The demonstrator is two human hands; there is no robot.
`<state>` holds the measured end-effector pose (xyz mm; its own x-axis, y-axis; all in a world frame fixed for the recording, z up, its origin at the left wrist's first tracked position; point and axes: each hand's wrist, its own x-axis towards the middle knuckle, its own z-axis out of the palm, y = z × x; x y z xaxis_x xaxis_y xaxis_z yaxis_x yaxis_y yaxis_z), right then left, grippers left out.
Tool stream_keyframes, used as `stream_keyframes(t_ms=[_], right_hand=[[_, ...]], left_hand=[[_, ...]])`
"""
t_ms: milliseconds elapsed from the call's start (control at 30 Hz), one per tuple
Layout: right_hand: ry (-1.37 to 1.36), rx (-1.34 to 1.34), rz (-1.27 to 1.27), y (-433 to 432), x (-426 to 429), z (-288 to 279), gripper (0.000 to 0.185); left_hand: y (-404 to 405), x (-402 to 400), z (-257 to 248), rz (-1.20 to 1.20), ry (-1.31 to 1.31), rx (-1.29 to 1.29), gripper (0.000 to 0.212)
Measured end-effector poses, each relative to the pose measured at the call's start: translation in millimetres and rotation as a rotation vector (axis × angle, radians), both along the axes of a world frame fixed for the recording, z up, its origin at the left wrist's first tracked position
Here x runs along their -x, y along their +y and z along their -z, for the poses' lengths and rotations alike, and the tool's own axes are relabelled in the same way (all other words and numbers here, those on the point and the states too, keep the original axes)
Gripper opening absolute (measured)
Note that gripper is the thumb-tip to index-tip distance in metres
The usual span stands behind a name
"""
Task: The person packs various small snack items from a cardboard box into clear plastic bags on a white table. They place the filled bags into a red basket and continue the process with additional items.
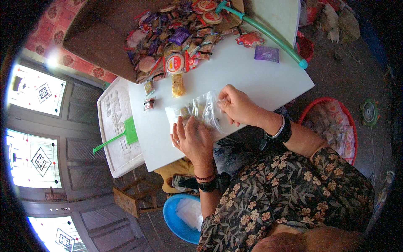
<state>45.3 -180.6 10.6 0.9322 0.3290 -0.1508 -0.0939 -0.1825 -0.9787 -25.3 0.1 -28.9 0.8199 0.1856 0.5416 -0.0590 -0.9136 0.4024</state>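
Observation:
On the white tabletop (151, 132) lies a clear plastic bag (204, 108) with small wrapped snacks showing inside. My left hand (193, 137) rests over the bag's near side, fingers extended and slightly apart; its thumb side is blurred. At the bag's right end, my right hand (237, 105) pinches the plastic between thumb and fingers. Just beyond the bag is a packet of yellow snack pieces (178, 85). Two small wrapped snacks, one yellowish (149, 88) and one reddish-brown (149, 103), lie to the left.
A cardboard box (97, 41) on its side spills a heap of wrapped snacks (179, 36). Farther right are a purple packet (266, 54) and a green-handled stick (270, 31). A green fly swatter (130, 130) lies left. Below stand a blue basin (171, 220) and a red basket (354, 138).

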Motion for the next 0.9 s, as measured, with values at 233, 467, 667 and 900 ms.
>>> stream_keyframes(t_ms=[233, 467, 667, 900], right_hand=[[-0.275, 0.063, 0.113, 4, -3, 26, 0.025], [-0.422, 0.19, 0.049, 8, -5, 27, 0.021], [-0.408, 0.226, -0.047, 10, -6, 20, 0.02], [-0.539, 0.167, 0.193, 17, -6, 32, 0.024]], left_hand=[[-14, 5, -13, 0.106, -0.004, -0.005, 0.047], [-16, 3, -11, 0.103, 0.121, -0.044, 0.049], [-16, 1, -7, 0.08, 0.165, -0.142, 0.049], [-18, -1, -6, 0.063, 0.224, -0.194, 0.051]])
